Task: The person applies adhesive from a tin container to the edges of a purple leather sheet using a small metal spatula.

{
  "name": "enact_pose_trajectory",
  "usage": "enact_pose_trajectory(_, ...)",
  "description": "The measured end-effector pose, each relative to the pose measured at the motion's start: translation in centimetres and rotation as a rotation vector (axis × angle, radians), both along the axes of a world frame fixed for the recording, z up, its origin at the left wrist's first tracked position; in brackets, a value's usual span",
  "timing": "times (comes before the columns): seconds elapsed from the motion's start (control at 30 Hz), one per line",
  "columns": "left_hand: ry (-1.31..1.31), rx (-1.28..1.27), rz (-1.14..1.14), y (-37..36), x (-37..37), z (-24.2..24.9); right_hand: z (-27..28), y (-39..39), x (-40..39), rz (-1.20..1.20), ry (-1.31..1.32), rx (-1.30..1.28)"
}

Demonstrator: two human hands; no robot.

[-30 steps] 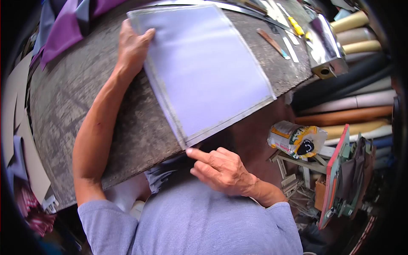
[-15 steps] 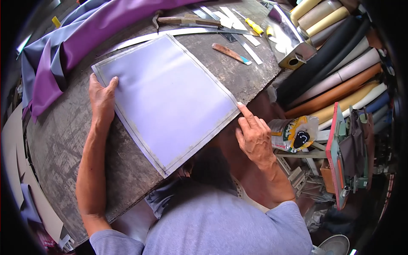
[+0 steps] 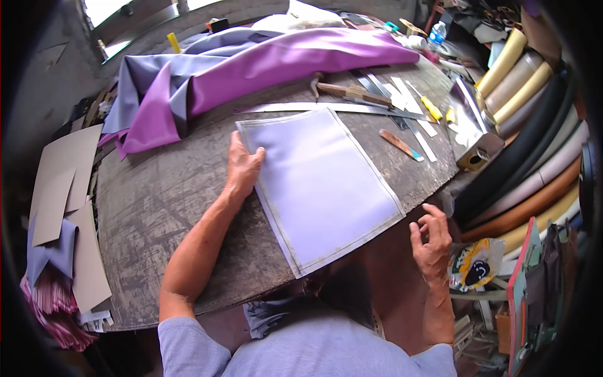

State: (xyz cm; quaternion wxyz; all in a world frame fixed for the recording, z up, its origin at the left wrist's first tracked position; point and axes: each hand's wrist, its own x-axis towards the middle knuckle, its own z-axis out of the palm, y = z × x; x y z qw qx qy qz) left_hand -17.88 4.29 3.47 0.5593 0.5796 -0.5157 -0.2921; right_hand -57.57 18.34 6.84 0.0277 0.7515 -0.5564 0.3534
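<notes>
A pale lavender rectangular panel (image 3: 326, 188) with dark grey borders lies on the worn worktable, its near edge reaching past the table edge. My left hand (image 3: 244, 164) grips its upper left side, thumb on top and fingers along the edge. Apart from the panel, beyond its near right corner, my right hand (image 3: 432, 242) hangs in the air with loosely bent, parted fingers and nothing in it. Behind the panel lie a long metal ruler (image 3: 289, 107) and a hammer (image 3: 352, 93). A wooden-handled knife (image 3: 400, 144) rests to the right.
Purple and grey sheet material (image 3: 282, 63) is heaped along the table's back. Yellow-handled screwdriver (image 3: 431, 108) and white strips lie at the back right, near a metal can (image 3: 480, 151). Material rolls (image 3: 534, 182) stack on the right; cardboard pieces (image 3: 66, 169) sit on the left.
My right hand has let go of the panel's right corner and moved away from it. My left hand keeps its hold. The view has shifted, showing more of the table's back and left.
</notes>
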Motion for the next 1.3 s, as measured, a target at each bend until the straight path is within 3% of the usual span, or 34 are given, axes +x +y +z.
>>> enact_pose_trajectory(0.1, -0.077, -0.016, 0.002, 0.9, 0.5, 1.1, -0.1, -3.6, 0.2, -0.010, -0.235, -0.023)
enact_pose_trajectory(0.3, -0.211, 0.082, 0.111, 4.8, 6.6, 3.5, -2.3, -10.6, 2.5, 0.081, -0.398, 0.090)
enact_pose_trajectory(0.37, -0.207, 0.114, 0.178, 7.0, 9.9, 3.8, -3.1, -11.5, 3.4, 0.020, -0.387, 0.161)
enact_pose_trajectory(0.6, -0.198, 0.124, 0.290, 16.1, 21.2, 4.7, -5.1, -11.7, 2.6, -0.005, -0.321, 0.040)
enact_pose_trajectory(0.83, -0.596, 0.113, 0.465, 20.6, 30.1, 2.8, -5.2, -11.6, 2.7, -0.017, -0.290, 0.022)
enact_pose_trajectory(0.87, -0.484, 0.192, 0.432, 21.2, 27.7, 6.1, -5.3, -11.6, 2.7, -0.019, -0.289, 0.024)
enact_pose_trajectory(0.97, -0.680, -0.052, 0.559, 20.7, 27.9, 6.1, -4.9, -11.3, 3.2, -0.038, -0.289, 0.036)
enact_pose_trajectory(1.07, -0.511, 0.064, 0.413, 20.0, 26.8, 9.1, -5.1, -11.4, 3.1, -0.022, -0.295, 0.007)
enact_pose_trajectory(1.17, -0.391, -0.112, 0.222, 18.6, 25.4, 11.4, -5.3, -11.3, 3.0, -0.010, -0.297, 0.002)
enact_pose_trajectory(1.3, -0.578, -0.119, 0.129, 13.6, 22.4, 17.0, -4.9, -11.2, 3.4, -0.037, -0.288, 0.016)
